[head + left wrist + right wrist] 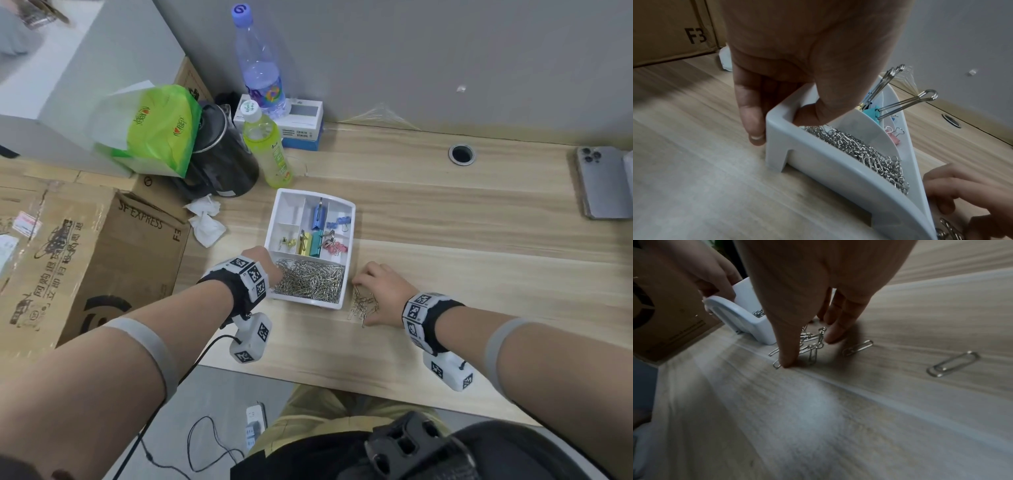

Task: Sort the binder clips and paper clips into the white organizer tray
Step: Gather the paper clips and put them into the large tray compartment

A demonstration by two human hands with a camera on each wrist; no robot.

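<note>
The white organizer tray (310, 304) sits mid-table. Its front compartment holds a heap of silver paper clips (310, 281), and coloured binder clips (318, 236) lie in the compartments behind. My left hand (270, 270) grips the tray's near-left corner (774, 129), thumb inside over the clips (869, 155) and fingers (754, 123) down the outer wall. Right of the tray, my right hand (366, 291) is cupped over a small pile of loose paper clips (812, 344), thumb tip and fingertips (834, 335) on the table either side. Two single clips (858, 348) (953, 364) lie apart.
A cardboard box (85, 260) stands left of the tray. Behind it are crumpled tissues (205, 222), a black kettle (222, 164), a green bag (157, 130), two bottles (270, 150) and a small carton (301, 123). A phone (603, 181) and cable hole (461, 155) are far right.
</note>
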